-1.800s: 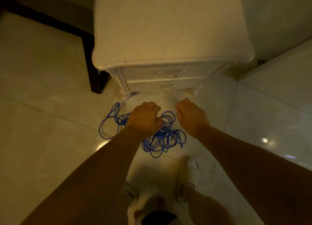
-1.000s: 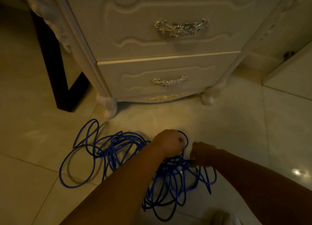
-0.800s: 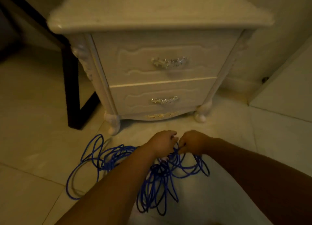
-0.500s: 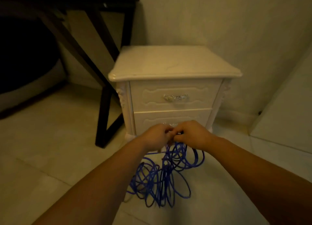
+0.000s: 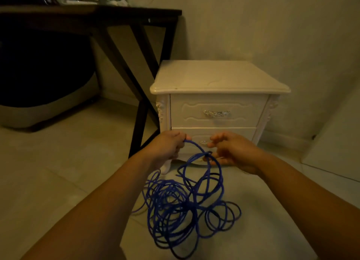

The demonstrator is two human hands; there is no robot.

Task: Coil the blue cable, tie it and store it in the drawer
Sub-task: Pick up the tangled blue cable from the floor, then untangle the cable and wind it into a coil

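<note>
A long blue cable (image 5: pixel 181 207) hangs in a loose tangle of loops in front of me, its lower loops near the pale floor. My left hand (image 5: pixel 165 146) grips one strand of it at the top. My right hand (image 5: pixel 231 150) pinches another strand a short way to the right, where loops cross. A short arc of cable spans between the two hands. Behind them stands a cream nightstand (image 5: pixel 218 80) with a shut upper drawer (image 5: pixel 216 111) and a shut lower drawer (image 5: pixel 243 133), partly hidden by my hands.
A dark table with crossed black legs (image 5: pixel 140 68) stands left of the nightstand, touching its side. A dark round shape with a pale base (image 5: pixel 44 103) sits under it. A wall runs behind, and a pale panel (image 5: pixel 339 152) leans at the right.
Both hands have lifted the cable off the floor and moved apart, drawing a strand between them. The view has risen and pulled back from the nightstand.
</note>
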